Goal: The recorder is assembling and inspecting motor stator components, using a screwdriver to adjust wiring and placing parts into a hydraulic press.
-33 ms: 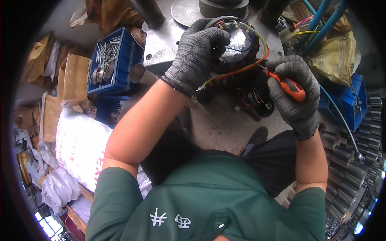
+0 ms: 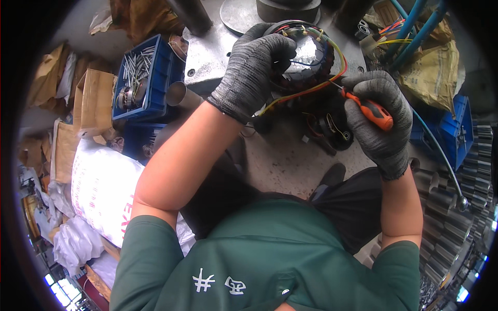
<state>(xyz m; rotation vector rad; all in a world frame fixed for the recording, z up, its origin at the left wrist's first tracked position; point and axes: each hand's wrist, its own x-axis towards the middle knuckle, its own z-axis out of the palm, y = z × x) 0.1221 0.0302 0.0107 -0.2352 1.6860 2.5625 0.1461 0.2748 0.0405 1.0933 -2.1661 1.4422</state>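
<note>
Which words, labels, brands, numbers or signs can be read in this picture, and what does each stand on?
Wording is described here, not copied out.
Green shirt: two large white characters.
White sack: big red letters, partly hidden; the smaller print is too blurred to read.
Yellowish bag at right: faint marks, too blurred to read.

Scuffed silvery metal plate (image 2: 207,57), flat round grey disc (image 2: 234,16) lying on it
</note>
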